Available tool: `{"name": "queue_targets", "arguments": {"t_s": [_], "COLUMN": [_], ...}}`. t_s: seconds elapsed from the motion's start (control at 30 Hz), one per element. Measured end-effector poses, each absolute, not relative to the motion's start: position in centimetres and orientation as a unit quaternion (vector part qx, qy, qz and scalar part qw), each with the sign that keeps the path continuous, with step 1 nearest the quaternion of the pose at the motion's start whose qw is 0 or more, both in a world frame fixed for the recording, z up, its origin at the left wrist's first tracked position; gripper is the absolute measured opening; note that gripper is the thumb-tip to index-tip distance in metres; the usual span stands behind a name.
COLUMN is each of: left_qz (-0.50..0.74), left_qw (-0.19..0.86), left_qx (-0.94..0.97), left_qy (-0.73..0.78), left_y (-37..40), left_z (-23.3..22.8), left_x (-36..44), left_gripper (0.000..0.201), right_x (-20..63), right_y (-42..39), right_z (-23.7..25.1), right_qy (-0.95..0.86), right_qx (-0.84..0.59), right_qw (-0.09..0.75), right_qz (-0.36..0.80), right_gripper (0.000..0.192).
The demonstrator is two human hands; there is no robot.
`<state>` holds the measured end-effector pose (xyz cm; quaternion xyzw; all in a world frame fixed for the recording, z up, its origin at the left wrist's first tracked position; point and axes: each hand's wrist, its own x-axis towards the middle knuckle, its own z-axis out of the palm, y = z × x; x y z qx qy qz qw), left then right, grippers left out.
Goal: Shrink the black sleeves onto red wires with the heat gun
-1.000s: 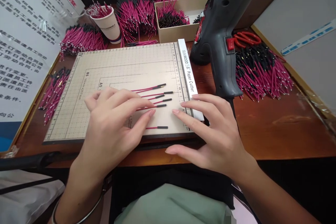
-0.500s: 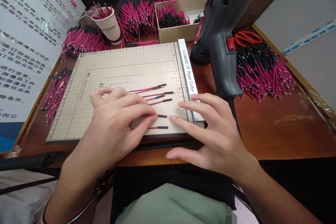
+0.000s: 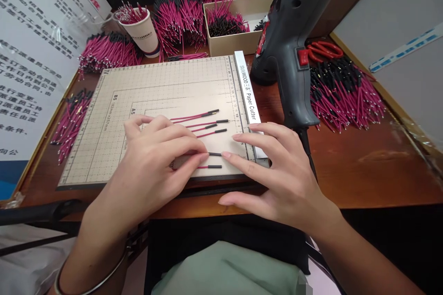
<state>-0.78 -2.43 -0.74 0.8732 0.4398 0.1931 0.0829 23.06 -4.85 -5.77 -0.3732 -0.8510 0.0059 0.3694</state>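
Fingers, head view: left hand (image 3: 152, 161) thumb and forefinger pinched on a slim black tubular wire end (image 3: 215, 154), over a beige gridded paper-cutter board (image 3: 166, 83). It juts right from the pinch, long axis left-right; left hand nearer. Right hand (image 3: 280, 175) spread, ungripping, forefinger at its right tip; contact uncertain. Similar black-tipped magenta wire (image 3: 214, 167) just on the near side.

The slender magenta wires (image 3: 194, 116) near the right edge of the flat pale-beige paper cutter board (image 3: 187, 94) have black tubular ends (image 3: 215, 166). Dark grid lines (image 3: 88, 124) and nested rectangles (image 3: 173, 85) pattern the board; a long white bar (image 3: 238, 61) with black lettering (image 3: 250, 101) runs along that edge. Towards the reddish-brown wooden table's (image 3: 374, 166) far edge, a white paper cup (image 3: 141, 34) has a dark-blue band (image 3: 152, 52) low down.
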Motion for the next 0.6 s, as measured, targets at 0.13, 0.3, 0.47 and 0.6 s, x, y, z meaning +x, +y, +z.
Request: {"name": "queue_targets", "arguments": {"t_s": [0.13, 0.3, 0.47, 0.6], "left_qz": [0.194, 0.194, 0.196, 0.197], "left_qw": [0.101, 0.109, 0.114, 0.114], "left_qx": [0.871, 0.871, 0.872, 0.873], "left_qy": [0.440, 0.438, 0.434, 0.432], "left_y": [-2.30, -2.21, -2.11, -2.10], "left_z": [-0.73, -0.72, -0.76, -0.84], "left_x": [-0.84, -0.95, -0.94, -0.97], "left_gripper": [0.018, 0.019, 0.019, 0.020], "right_x": [23.20, 23.32, 23.41, 23.45], "right_y": [-4.77, -4.72, -4.74, -4.70], "right_z": [-5.77, -5.69, -5.61, -5.58], "right_qy": [-0.854, -0.860, -0.863, -0.865], "right_qx": [-0.367, -0.363, -0.362, -0.359], "right_qw": [0.368, 0.358, 0.351, 0.351], "right_qz": [0.003, 0.002, 0.003, 0.002], "right_gripper": [0.050, 0.051, 0.053, 0.056]}}
